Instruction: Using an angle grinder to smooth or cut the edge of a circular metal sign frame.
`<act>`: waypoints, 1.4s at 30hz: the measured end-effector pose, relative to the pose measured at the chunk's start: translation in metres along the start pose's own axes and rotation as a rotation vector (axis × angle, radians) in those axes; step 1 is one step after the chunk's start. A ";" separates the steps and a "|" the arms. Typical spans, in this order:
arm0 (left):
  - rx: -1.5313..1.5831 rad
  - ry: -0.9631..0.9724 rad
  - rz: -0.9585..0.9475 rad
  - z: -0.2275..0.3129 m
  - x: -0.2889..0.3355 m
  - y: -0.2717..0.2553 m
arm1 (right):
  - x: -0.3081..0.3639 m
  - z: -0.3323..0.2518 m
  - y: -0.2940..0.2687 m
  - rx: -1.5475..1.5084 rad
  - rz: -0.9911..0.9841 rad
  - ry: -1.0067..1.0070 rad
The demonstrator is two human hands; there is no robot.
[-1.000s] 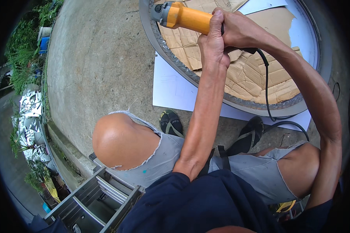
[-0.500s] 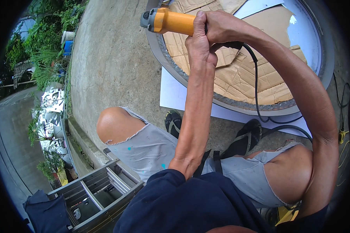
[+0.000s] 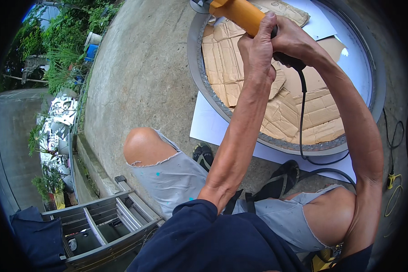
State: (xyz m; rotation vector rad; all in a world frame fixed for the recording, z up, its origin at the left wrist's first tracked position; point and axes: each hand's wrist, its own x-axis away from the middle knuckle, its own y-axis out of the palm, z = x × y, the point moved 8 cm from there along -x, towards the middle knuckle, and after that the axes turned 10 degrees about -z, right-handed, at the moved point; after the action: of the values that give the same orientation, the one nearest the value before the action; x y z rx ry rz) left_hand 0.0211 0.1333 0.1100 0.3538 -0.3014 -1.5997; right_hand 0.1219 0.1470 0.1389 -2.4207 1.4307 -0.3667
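Note:
An angle grinder [image 3: 239,14] with an orange body and grey head is held out over the rim of a large round metal ring [image 3: 196,59]. Around the middle of its body wraps my left hand [image 3: 257,52], thumb on top. My right hand [image 3: 294,41] grips the dark rear end, where the black power cord [image 3: 302,106] hangs down across the ring. The disc [image 3: 199,5] shows only in part at the top edge of the view, by the ring's far left rim. I cannot tell whether it touches the metal.
Creased brown cardboard [image 3: 226,68] and white sheets [image 3: 319,25] lie inside the ring. A white board [image 3: 208,120] sits under it on the concrete floor [image 3: 136,81]. An aluminium ladder [image 3: 95,226] lies at lower left, with dark cloth [image 3: 36,235]. Cables [image 3: 390,177] run at right.
Both hands have carried the angle grinder to the right and farther away, and it now tilts with its head up and left. The ring sits lower and more to the right in view.

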 end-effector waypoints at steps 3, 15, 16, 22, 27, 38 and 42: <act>-0.008 0.001 -0.132 0.016 -0.001 0.019 | 0.014 -0.013 -0.018 -0.232 -0.024 -0.094; -0.243 0.259 -0.334 0.099 0.149 0.056 | 0.032 -0.029 -0.084 -0.661 0.095 -0.260; -0.181 0.020 -0.495 0.083 0.159 0.063 | 0.030 -0.024 -0.087 -0.816 0.114 -0.241; 0.534 -0.439 -0.627 0.035 0.150 0.084 | 0.018 -0.016 -0.086 -1.104 0.147 -0.235; 0.646 -0.367 -0.601 0.036 0.129 0.088 | 0.020 -0.023 -0.079 -0.837 0.146 -0.344; 1.141 -0.391 -0.546 0.017 0.102 0.083 | 0.019 -0.025 -0.053 -0.863 0.095 -0.235; 1.366 -0.380 -0.572 0.012 0.099 0.078 | 0.018 -0.027 -0.059 -0.721 0.137 -0.243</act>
State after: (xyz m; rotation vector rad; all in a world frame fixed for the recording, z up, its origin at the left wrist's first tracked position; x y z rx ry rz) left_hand 0.0830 0.0296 0.1483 1.2470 -1.7256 -1.7824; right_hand 0.1677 0.1546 0.1874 -2.7209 1.8152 0.5570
